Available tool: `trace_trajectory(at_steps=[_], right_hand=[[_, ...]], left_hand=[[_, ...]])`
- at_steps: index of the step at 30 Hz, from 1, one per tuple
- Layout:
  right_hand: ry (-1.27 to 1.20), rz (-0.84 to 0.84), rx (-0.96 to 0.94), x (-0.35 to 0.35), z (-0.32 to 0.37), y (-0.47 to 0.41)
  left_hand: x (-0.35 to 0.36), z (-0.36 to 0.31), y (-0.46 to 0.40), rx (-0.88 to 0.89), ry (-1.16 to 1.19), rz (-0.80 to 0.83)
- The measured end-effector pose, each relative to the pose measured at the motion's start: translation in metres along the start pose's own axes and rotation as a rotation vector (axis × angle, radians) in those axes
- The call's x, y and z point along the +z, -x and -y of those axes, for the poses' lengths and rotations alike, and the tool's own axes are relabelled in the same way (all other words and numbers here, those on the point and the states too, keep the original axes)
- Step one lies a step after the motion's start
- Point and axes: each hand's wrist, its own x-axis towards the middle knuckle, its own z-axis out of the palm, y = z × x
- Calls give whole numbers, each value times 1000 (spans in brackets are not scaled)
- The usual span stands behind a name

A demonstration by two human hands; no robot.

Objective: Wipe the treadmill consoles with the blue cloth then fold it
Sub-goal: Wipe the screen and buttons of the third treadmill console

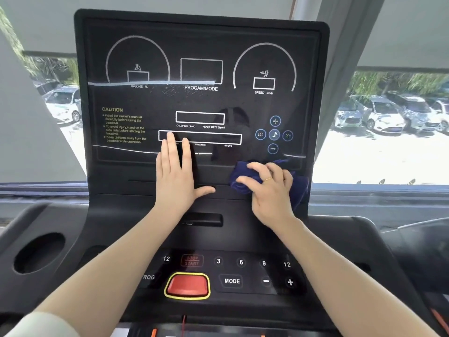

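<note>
Right hand (269, 188) bunches cloth (245, 183) on console (201, 103) at 4 o'clock; left hand (178, 176) flat, fingers spread

Both forearms bare, reaching fwd & up from frame bottom toward 12 o'clock. Left hand (178, 176) flat, palm down, fingers (171, 147) straight & together pointing 12 o'clock, thumb splayed out to 3 o'clock. Right hand (269, 188) at 3 o'clock of left, well apart, knuckles up, fingers curled toward 10 o'clock, bunching the blue cloth (300, 188). Ring on one right finger.
</note>
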Motion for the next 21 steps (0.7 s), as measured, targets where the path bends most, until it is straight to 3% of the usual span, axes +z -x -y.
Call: trace_trajectory(at_steps=[3,7,9,15,21], right_hand=[[44,13,-77,-14,-24,-5],[7,-98,193,-19,-33,8],[-11,-108,233,-10,-16,10],[7,-96,36,8,36,-17],[-79,-40,-13,40,109,-42]], left_hand=[[2,0,2,1,14,-17],[5,8,11,59,63,-13],[3,18,18,76,107,8],[-7,76,24,-30,167,-2],[-15,139,34,-211,330,-9]])
